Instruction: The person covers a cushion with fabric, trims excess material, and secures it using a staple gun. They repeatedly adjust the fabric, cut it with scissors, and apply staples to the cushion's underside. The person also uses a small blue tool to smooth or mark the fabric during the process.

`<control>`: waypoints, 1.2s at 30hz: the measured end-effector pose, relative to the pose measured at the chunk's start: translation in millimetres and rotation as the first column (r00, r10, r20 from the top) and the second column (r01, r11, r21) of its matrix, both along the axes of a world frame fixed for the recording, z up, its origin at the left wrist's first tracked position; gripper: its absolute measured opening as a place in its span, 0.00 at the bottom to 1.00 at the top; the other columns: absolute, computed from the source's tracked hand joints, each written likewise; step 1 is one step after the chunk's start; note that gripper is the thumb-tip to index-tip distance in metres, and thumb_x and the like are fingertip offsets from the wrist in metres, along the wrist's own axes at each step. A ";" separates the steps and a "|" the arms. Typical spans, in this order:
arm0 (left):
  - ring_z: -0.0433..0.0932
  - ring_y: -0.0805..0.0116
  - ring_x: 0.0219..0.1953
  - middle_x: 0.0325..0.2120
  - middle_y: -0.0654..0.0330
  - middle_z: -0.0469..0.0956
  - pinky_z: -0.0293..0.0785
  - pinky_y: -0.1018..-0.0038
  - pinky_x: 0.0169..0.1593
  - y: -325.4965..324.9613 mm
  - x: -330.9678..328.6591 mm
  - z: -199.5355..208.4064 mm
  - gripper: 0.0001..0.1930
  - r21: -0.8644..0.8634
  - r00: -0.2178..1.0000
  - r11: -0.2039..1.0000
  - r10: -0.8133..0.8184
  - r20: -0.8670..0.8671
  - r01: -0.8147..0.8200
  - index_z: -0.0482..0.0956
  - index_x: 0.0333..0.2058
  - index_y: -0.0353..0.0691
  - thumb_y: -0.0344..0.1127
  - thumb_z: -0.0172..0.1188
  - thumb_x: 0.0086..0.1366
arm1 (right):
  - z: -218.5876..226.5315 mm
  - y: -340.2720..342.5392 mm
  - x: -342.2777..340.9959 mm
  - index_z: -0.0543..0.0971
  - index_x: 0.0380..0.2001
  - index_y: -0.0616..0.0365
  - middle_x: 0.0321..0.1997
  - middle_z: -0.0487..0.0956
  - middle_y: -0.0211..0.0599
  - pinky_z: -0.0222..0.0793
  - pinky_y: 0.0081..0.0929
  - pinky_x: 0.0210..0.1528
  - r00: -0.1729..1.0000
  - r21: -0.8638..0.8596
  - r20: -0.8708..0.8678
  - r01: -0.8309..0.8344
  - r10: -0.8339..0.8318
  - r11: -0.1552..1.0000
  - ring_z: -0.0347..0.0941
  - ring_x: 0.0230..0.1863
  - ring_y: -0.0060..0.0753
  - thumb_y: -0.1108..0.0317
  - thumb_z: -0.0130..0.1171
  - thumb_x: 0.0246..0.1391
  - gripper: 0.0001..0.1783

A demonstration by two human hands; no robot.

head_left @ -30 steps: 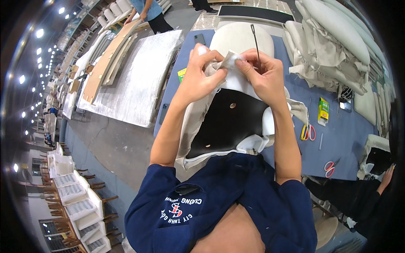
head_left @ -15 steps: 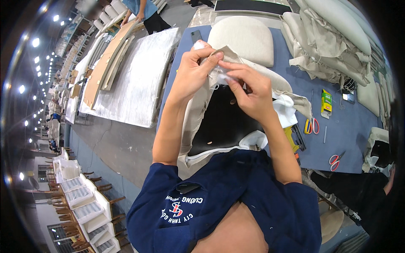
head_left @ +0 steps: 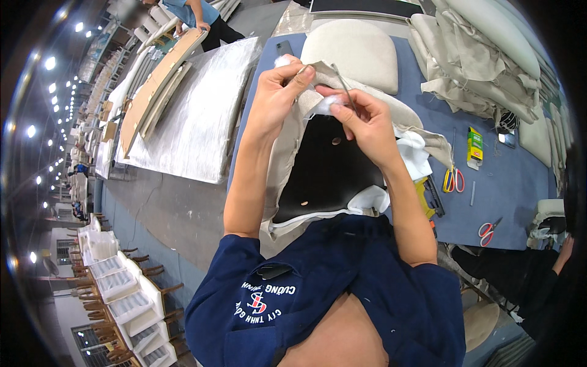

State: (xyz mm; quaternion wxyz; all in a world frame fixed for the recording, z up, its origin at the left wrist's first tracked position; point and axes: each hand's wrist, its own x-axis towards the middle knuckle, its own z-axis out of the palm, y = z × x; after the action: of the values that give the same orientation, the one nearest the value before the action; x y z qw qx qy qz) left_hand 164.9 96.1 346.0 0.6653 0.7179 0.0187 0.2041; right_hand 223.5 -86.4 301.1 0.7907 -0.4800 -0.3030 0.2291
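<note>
My left hand (head_left: 281, 95) pinches the raised edge of beige fabric (head_left: 318, 70) at the far end of a chair cushion piece. The piece has a black underside (head_left: 330, 171) and white padding (head_left: 370, 200) along its near edge. My right hand (head_left: 367, 122) is closed around a thin grey metal rod (head_left: 343, 85), which slants up from the fingers. White stuffing (head_left: 330, 104) shows by the right fingertips, and I cannot tell whether they grip it. Another white tuft (head_left: 283, 60) sits beside my left fingers.
On the blue table (head_left: 452, 220) lie yellow-and-red scissors (head_left: 454, 180), red-handled snips (head_left: 487, 233), a yellow-green box (head_left: 474, 147) and a yellow tool (head_left: 427, 196). A finished beige cushion (head_left: 351, 55) lies beyond; stacked covers (head_left: 471, 61) are at right. A co-worker (head_left: 199, 18) stands far left.
My right hand has moved slightly away from the left, drawing the white stuffing rightward. The metal rod now shows clearly above its fingers. The left hand keeps its pinch on the fabric.
</note>
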 end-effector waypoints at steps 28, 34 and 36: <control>0.68 0.82 0.31 0.30 0.70 0.72 0.62 0.81 0.33 -11.0 -10.6 4.7 0.07 0.402 0.993 0.908 0.105 0.055 -0.118 0.84 0.34 0.30 0.29 0.69 0.61 | 6.2 -47.2 -51.5 0.82 0.38 0.65 0.21 0.80 0.37 0.67 0.25 0.24 0.900 -0.342 0.384 0.347 -0.208 0.873 0.75 0.19 0.26 0.68 0.57 0.68 0.10; 0.68 0.79 0.36 0.31 0.68 0.72 0.64 0.79 0.40 -26.7 -14.9 10.3 0.07 0.451 0.991 0.884 0.076 0.114 -0.120 0.83 0.34 0.29 0.28 0.69 0.60 | 11.0 -55.5 -57.6 0.81 0.37 0.64 0.23 0.81 0.43 0.68 0.30 0.24 0.785 -0.303 0.575 0.468 -0.232 0.830 0.77 0.20 0.37 0.70 0.59 0.66 0.08; 0.68 0.78 0.36 0.31 0.68 0.72 0.64 0.79 0.41 -26.8 -17.1 9.8 0.07 0.469 0.989 0.872 0.092 0.119 -0.138 0.83 0.34 0.29 0.28 0.69 0.60 | 12.9 -57.4 -61.5 0.81 0.36 0.63 0.23 0.81 0.44 0.69 0.31 0.25 0.760 -0.296 0.608 0.486 -0.230 0.822 0.78 0.21 0.40 0.70 0.59 0.65 0.07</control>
State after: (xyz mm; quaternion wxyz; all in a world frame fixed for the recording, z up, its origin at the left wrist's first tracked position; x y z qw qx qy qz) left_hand 147.8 69.3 355.8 0.4553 0.8467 -0.0203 0.2747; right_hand 162.0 -143.8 314.0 0.5712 -0.7394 -0.3561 -0.0158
